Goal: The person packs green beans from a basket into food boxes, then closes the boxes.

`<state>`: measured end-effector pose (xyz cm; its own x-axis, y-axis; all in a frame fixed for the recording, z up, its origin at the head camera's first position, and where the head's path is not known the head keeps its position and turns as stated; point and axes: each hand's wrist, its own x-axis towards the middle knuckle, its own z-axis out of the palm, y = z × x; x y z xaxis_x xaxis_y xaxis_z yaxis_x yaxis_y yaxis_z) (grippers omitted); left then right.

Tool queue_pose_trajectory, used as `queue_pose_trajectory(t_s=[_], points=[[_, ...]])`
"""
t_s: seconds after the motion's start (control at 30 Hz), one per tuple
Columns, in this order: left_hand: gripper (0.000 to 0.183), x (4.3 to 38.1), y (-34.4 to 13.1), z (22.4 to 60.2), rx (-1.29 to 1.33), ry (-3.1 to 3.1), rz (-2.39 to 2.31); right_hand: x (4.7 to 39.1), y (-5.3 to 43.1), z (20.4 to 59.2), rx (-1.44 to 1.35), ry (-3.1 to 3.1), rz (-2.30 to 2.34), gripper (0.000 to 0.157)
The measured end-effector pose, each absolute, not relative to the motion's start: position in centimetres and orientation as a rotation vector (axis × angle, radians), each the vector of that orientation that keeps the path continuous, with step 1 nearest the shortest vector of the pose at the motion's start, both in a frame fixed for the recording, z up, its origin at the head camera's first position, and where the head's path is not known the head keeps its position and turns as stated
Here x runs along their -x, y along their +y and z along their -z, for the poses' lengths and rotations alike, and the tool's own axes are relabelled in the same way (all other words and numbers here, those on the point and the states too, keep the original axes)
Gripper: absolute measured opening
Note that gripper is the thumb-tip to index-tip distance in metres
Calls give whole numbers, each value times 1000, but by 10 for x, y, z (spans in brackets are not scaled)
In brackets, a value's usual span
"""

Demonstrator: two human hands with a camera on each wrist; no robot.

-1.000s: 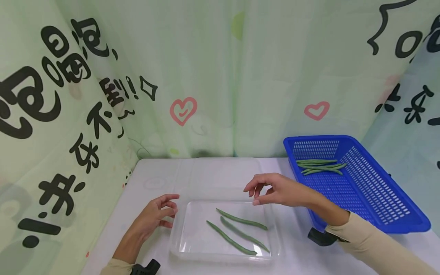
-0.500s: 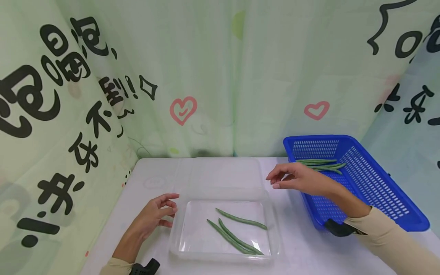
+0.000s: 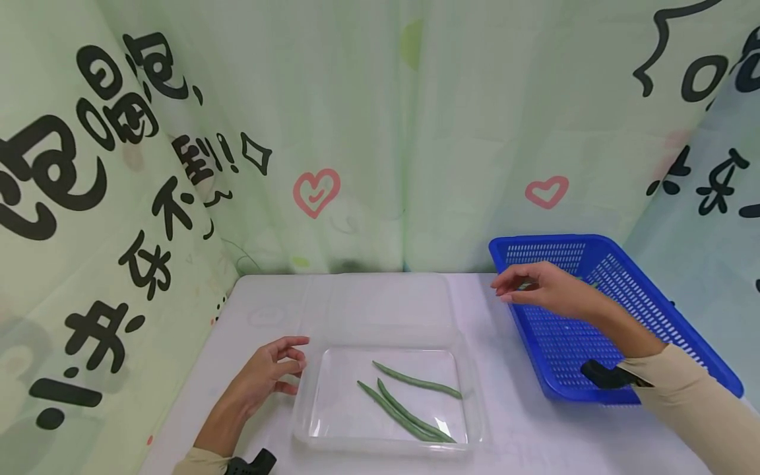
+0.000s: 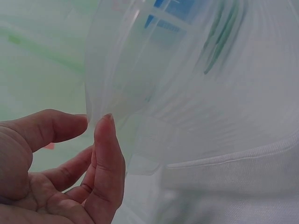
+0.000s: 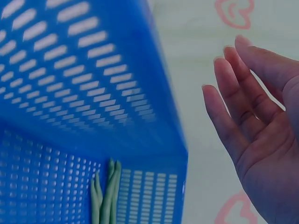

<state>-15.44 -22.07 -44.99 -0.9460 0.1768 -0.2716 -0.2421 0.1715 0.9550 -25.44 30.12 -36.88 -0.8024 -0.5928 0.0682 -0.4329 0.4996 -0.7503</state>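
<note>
Three green beans (image 3: 410, 412) lie in a clear plastic box (image 3: 356, 448) on the table, two side by side and one apart. At the box's left side is my left hand (image 3: 270, 373), fingers loosely bent, tips at the rim; in the left wrist view its thumb and index finger (image 4: 106, 140) are by the clear edge. My right hand (image 3: 552, 287) hovers at the left rim of a blue basket (image 3: 683, 330), holding nothing, fingers relaxed. More green beans (image 5: 107, 196) lie in the basket, mostly hidden behind that hand in the head view.
A clear flap (image 3: 377, 300), perhaps the box's lid, extends flat behind the box. White cloth covers the table (image 3: 267, 310). Printed pale green curtains (image 3: 368, 132) stand along the back and sides.
My right hand has moved right and away, from over the box to the basket. One bean in the box has shifted to lie against another. The left hand stays put.
</note>
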Motion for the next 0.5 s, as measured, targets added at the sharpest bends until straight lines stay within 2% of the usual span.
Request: queue_pose_trajectory(t_s=[0.23, 0.5], points=[[53, 154, -221, 452, 52, 2131, -1835, 269, 325, 379, 816, 2604, 1192, 27], [55, 156, -222, 454, 57, 2126, -1841, 285, 348, 390, 881, 2672, 1178, 30]])
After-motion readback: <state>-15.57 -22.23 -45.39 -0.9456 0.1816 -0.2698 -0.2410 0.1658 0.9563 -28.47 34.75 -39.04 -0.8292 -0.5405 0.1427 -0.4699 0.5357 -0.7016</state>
